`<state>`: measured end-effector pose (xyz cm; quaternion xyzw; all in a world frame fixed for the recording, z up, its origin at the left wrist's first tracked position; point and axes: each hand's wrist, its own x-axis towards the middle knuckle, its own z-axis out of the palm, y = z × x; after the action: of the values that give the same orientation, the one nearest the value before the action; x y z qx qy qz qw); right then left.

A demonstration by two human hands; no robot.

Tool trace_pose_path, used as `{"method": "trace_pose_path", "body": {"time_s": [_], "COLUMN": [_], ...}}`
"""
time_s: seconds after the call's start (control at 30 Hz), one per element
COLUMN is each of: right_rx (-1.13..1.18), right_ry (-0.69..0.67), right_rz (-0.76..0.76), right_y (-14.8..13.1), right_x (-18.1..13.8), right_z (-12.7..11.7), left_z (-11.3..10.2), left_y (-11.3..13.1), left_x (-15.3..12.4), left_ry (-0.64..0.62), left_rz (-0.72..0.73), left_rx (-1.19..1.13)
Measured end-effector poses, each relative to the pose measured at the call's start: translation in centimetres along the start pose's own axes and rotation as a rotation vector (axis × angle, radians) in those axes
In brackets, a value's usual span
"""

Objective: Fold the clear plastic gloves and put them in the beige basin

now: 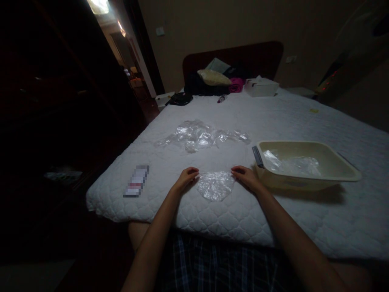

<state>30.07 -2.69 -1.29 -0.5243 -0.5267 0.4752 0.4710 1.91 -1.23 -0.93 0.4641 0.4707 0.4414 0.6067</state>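
We see a piece of clear plastic [215,188] on the bed [226,221], between the fingertips of the left hand [186,179] and right hand [247,177], which pinch its upper corners. Crinkled wrap [304,165] inside the tub [304,184] is partly hidden behind the near rim; a phone [136,181] is pixelated beyond our reading.
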Motion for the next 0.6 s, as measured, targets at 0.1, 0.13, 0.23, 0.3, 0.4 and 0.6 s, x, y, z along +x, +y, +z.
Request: {"method": "trace_pose_path", "body": {"time_s": [0.1, 0.13, 0.23, 0.3, 0.4, 0.6], "right_rx": [0.074, 0.067, 0.013, 0.008, 0.027, 0.049], "right_ry": [0.063, 0.059, -0.064, -0.155, -0.204, -0.204], "right_rz": [0.112, 0.171, 0.317, 0.353, 0.39, 0.439], "right_y": [-0.3, -0.4, -0.6, -0.6, -0.6, -0.5], "right_x": [-0.9, -1.3, -2.5, -3.1, -3.2, -2.9], "right_z": [-0.8, -1.1, -1.9, -2.0, -1.6, -1.0], "left_z": [-1.5, -2.0, -3.3, -3.4, -2.9, -1.8], "left_y": [0.9, 1.1, 1.7, 1.6, 1.2, 0.0], "left_x": [-0.8, -1.2, -2.2, -2.5, -2.2, -1.1], "left_ry": [0.041, 0.041, -0.124, -0.191, -0.227, -0.255], "left_rz": [-0.069, -0.119, -0.28, -0.324, -0.366, -0.336], "left_rx": [0.077, 0.115, 0.198, 0.217, 0.254, 0.248]}}
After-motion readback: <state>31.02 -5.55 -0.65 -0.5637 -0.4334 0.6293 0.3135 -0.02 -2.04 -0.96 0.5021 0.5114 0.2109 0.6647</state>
